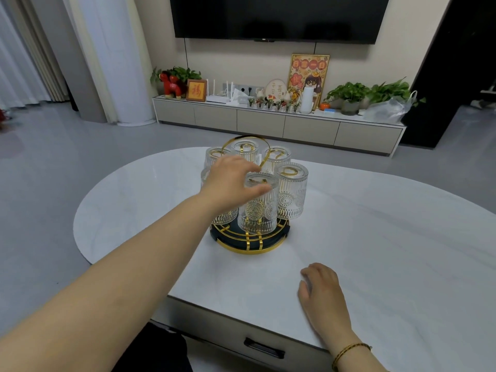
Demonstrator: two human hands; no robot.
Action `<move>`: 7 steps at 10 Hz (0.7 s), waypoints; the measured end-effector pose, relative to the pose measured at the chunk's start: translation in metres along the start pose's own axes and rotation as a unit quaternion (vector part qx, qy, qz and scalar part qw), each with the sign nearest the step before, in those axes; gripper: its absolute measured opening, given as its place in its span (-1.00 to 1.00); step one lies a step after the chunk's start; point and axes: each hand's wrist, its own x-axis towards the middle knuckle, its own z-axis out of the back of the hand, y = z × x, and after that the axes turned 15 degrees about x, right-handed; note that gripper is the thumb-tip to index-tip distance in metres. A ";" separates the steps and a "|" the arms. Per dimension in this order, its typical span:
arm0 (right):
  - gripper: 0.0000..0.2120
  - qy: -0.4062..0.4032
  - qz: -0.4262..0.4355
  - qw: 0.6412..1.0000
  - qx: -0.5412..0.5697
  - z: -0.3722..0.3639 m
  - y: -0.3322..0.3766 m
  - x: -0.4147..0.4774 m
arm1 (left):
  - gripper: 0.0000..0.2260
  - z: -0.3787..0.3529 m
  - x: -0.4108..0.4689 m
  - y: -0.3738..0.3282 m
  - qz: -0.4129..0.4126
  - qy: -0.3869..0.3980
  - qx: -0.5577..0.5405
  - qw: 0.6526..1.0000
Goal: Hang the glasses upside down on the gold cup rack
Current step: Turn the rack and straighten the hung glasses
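The gold cup rack [252, 244] has a dark round base and stands in the middle of the white table [375, 237]. Several clear embossed glasses hang upside down on it. My left hand [230, 183] reaches over the rack, fingers curled around the upturned base of the nearest glass [259, 210]. Another glass [291, 194] hangs to its right, two more [276, 157] stand behind, and one is partly hidden behind my left hand. My right hand [320, 294] lies flat on the table near the front edge, holding nothing.
A drawer with a dark handle [264, 347] sits under the table's front edge. Beyond the table a low TV cabinet [268, 122] carries plants, frames and a plastic bag. Grey floor surrounds the table.
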 end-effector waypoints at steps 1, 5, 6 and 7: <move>-0.75 0.000 0.001 1.000 0.002 0.001 -0.001 0.000 | -0.34 -0.003 0.017 -0.001 -0.018 0.121 0.074 0.990; -0.74 0.002 -0.002 1.000 0.006 0.001 -0.001 0.000 | -0.26 -0.003 0.017 -0.001 -0.021 0.104 0.016 0.994; -0.74 0.007 -0.005 1.000 0.000 0.001 -0.001 0.000 | -0.24 -0.002 0.012 0.000 -0.014 0.109 0.007 0.994; -0.73 0.009 -0.006 1.000 -0.006 0.001 -0.001 0.000 | -0.21 -0.001 0.012 0.000 -0.007 0.111 0.000 0.994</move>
